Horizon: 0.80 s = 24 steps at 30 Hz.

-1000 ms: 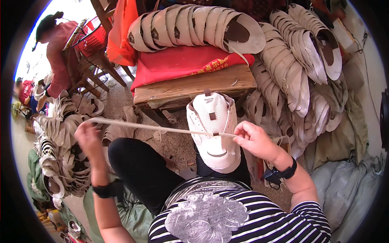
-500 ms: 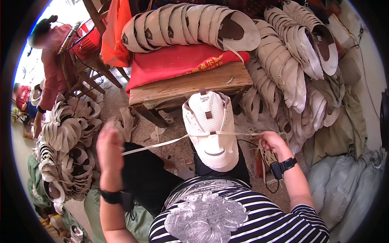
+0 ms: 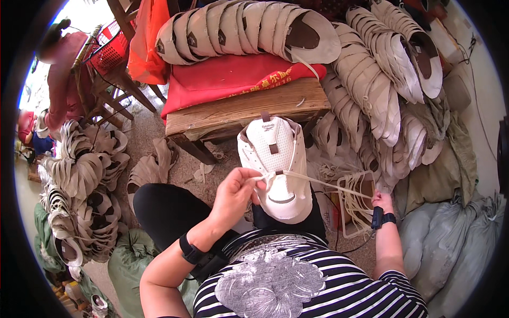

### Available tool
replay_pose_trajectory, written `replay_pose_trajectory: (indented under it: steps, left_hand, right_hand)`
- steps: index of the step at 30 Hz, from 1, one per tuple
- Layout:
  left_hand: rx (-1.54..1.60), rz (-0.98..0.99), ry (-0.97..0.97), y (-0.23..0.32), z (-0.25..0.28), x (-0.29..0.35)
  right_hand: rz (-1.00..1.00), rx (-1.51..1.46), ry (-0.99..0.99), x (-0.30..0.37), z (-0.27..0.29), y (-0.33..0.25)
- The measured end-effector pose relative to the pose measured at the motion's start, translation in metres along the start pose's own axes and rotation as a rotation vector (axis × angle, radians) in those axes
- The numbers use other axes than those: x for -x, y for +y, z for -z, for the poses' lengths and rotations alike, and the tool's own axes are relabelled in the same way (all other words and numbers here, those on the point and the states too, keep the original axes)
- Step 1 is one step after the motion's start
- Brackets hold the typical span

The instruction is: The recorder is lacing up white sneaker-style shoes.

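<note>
A cream shoe upper (image 3: pixel 286 204) with a mesh tongue rests on my lap, its toe toward me. A flat cream shoelace (image 3: pixel 334 186) passes through the upper near the base of the tongue and stretches off to the right. My left hand (image 3: pixel 236 193) is at the left side of the upper, its fingers pinching the lace close to an eyelet. Out to the right, my right hand (image 3: pixel 383 201) is closed on the other stretch of lace, which is drawn taut. Both wrists carry black bands.
Ahead is a wooden bench (image 3: pixel 228 115) with a red cloth (image 3: pixel 212 87) and a row of nested shoe uppers (image 3: pixel 233 32). More stacked uppers lie right (image 3: pixel 366 85) and left (image 3: pixel 85 175). A wire rack (image 3: pixel 347 233) with laces stands by my right hand. Another person (image 3: pixel 66 79) is far left.
My left hand has come in from the far left to the upper and pinches the lace there. My right hand has moved farther right, pulling out more lace.
</note>
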<state>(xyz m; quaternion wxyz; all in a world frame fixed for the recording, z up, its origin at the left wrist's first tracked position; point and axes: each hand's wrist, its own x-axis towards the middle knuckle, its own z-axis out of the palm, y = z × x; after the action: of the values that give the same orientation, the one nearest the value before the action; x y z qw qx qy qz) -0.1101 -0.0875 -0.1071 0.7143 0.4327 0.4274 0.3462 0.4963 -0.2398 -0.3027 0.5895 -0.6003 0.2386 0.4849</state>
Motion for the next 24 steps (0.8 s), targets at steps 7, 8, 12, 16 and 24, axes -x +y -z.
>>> replay_pose_trajectory:
  steps: [7, 8, 12, 16, 24]
  left_hand:
    - [-0.187, 0.045, 0.07, 0.009, 0.0, 0.006]
    - [-0.271, 0.024, 0.089, 0.011, -0.002, 0.005]
    - [-0.403, -0.031, 0.135, 0.003, -0.005, 0.002]
    - [-0.577, -0.103, 0.177, 0.002, -0.005, 0.001]
    - [-0.588, -0.043, 0.158, 0.002, -0.01, -0.002]
  right_hand:
    - [0.346, 0.718, -0.3, 0.116, -0.152, 0.087]
    - [0.385, 0.833, -0.406, 0.149, -0.178, 0.097]
    - [0.519, 0.861, -0.792, 0.235, -0.242, 0.133]
    - [0.486, 0.916, -0.94, 0.288, -0.268, 0.149]
    - [0.523, 0.938, -1.141, 0.308, -0.278, 0.158]
